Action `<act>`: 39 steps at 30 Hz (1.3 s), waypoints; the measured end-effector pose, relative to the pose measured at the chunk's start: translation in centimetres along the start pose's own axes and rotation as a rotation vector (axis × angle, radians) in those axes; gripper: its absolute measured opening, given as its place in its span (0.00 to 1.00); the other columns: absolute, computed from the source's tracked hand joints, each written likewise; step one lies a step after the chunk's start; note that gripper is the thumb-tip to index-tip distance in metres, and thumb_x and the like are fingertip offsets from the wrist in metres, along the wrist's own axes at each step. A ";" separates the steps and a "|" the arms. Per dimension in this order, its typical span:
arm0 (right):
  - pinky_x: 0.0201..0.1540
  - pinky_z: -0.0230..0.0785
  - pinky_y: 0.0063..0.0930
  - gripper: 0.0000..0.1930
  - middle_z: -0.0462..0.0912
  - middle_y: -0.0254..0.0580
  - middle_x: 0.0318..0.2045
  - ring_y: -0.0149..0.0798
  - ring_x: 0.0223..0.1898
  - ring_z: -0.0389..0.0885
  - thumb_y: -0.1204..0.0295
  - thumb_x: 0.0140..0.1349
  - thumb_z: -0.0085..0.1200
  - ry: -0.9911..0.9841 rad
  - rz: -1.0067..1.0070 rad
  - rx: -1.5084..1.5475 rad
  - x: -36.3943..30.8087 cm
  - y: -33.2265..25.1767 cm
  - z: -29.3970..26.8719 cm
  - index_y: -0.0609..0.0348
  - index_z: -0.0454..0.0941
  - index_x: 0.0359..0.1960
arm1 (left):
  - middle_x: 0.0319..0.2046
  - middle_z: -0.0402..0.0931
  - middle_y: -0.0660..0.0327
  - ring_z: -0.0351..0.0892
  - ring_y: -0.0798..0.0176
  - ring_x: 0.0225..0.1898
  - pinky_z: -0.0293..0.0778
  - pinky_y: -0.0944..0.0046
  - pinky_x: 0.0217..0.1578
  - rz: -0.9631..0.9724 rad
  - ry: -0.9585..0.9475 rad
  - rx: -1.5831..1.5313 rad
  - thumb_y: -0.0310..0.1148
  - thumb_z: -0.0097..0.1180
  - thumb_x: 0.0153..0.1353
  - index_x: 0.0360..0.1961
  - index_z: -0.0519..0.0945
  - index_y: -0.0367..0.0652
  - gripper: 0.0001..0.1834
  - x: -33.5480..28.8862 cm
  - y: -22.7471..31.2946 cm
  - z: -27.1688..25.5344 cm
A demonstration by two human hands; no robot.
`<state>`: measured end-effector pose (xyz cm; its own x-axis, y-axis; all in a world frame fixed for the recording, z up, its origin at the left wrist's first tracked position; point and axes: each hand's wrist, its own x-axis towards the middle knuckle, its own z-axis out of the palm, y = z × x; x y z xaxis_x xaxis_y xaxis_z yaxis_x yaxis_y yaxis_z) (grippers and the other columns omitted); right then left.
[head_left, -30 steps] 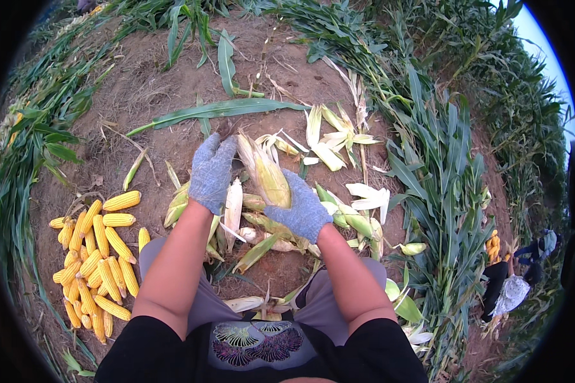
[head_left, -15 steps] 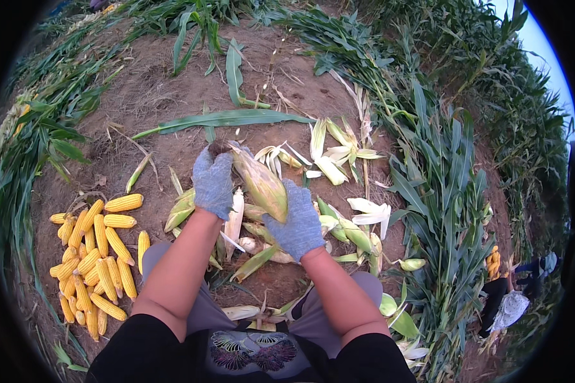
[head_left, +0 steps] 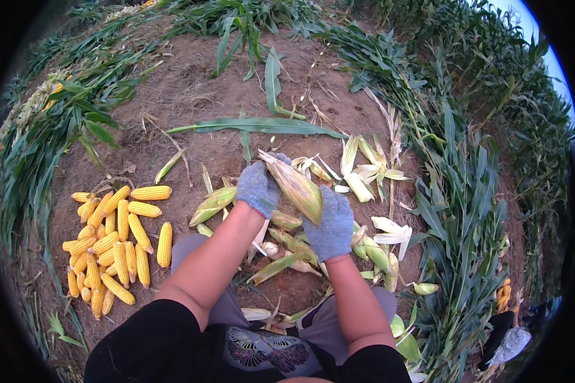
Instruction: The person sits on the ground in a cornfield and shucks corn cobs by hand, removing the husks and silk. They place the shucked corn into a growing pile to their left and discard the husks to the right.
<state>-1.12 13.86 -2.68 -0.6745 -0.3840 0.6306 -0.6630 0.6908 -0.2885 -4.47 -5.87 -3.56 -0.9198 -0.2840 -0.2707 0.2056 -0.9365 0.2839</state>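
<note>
Both my hands wear grey knit gloves and hold one unhusked ear of corn [head_left: 294,185] between them, over the ground in front of my knees. Its husk is pale green with brown, dry streaks, and it slants from upper left to lower right. Near the pointed upper end, my left hand [head_left: 260,188] is closed around the ear, its fingers partly behind the husk. At the thick lower end my right hand [head_left: 330,226] grips it. Beneath them lies a pile of unhusked ears [head_left: 291,246], partly covered by my hands and arms.
Husked yellow cobs [head_left: 112,249] lie heaped on the left. Peeled husks [head_left: 367,169] are scattered beyond my right hand. A long green leaf [head_left: 262,126] crosses the soil ahead. Cut stalks [head_left: 450,191] line the right side, and another person [head_left: 508,345] is at the far lower right.
The whole view has shifted, so the scene sits further right. Dark silk at the ear's tip no longer shows; pale husk ends stand out there. Both hands still hold the ear.
</note>
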 end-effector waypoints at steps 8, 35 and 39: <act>0.50 0.69 0.49 0.37 0.77 0.54 0.44 0.56 0.46 0.76 0.69 0.46 0.70 0.128 -0.024 0.000 1.0 1.7 -0.5 0.57 0.69 0.60 | 0.47 0.79 0.49 0.78 0.50 0.51 0.75 0.51 0.57 -0.029 -0.202 0.133 0.35 0.46 0.71 0.49 0.75 0.36 0.14 -1.4 -0.7 1.5; 0.63 0.67 0.42 0.28 0.71 0.43 0.60 0.43 0.60 0.72 0.52 0.72 0.49 0.214 0.824 1.830 1.2 3.2 4.0 0.58 0.62 0.65 | 0.46 0.78 0.44 0.79 0.47 0.49 0.75 0.49 0.57 -0.308 -0.072 0.006 0.33 0.38 0.74 0.46 0.75 0.30 0.16 -5.0 -5.3 2.8; 0.63 0.68 0.43 0.29 0.72 0.47 0.59 0.45 0.59 0.73 0.50 0.73 0.45 0.261 0.929 1.867 2.2 3.1 3.4 0.59 0.63 0.64 | 0.47 0.78 0.42 0.79 0.45 0.50 0.75 0.47 0.58 -0.321 -0.135 0.060 0.33 0.38 0.73 0.50 0.74 0.30 0.18 -5.5 -5.0 2.6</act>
<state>-5.80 13.07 -4.62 -0.9806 -0.1807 -0.0765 0.1896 -0.7714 -0.6075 -1.32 0.90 -1.13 -0.9711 0.0562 -0.2319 -0.1174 -0.9587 0.2592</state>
